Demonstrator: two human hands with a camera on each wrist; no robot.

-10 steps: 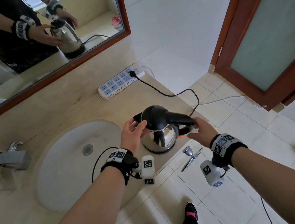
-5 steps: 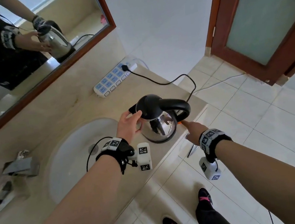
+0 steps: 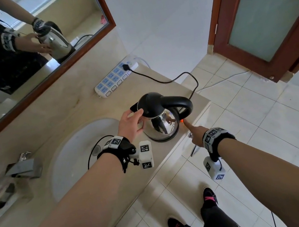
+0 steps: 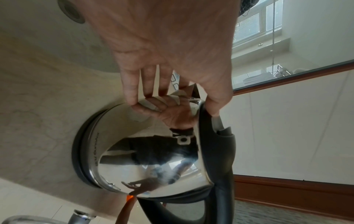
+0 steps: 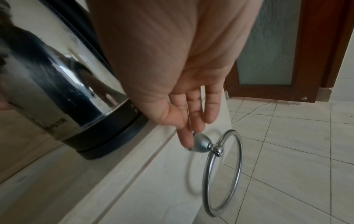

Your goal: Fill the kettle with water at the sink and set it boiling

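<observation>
A steel kettle (image 3: 162,120) with a black lid and handle stands on its base on the beige counter (image 3: 77,113), right of the sink basin (image 3: 69,162). My left hand (image 3: 137,119) rests against its left side. Fairly straight fingers (image 4: 132,92) touch the steel body and the thumb lies on the lid's rim. My right hand (image 3: 188,126) is below the handle, its index finger stretched to the switch (image 3: 182,121), which glows orange. The right wrist view shows my right hand (image 5: 193,125) with straight fingers beside the kettle (image 5: 57,72), holding nothing.
The kettle's black cord (image 3: 178,77) runs to a power strip (image 3: 117,79) under the mirror. A faucet (image 3: 23,168) stands left of the basin. A chrome towel ring (image 5: 222,172) hangs on the counter's front, just under my right fingers. A wooden door (image 3: 266,14) is at the right.
My right hand has let go of the kettle's handle and dropped to the switch under it. My left hand has stayed on the kettle's side.
</observation>
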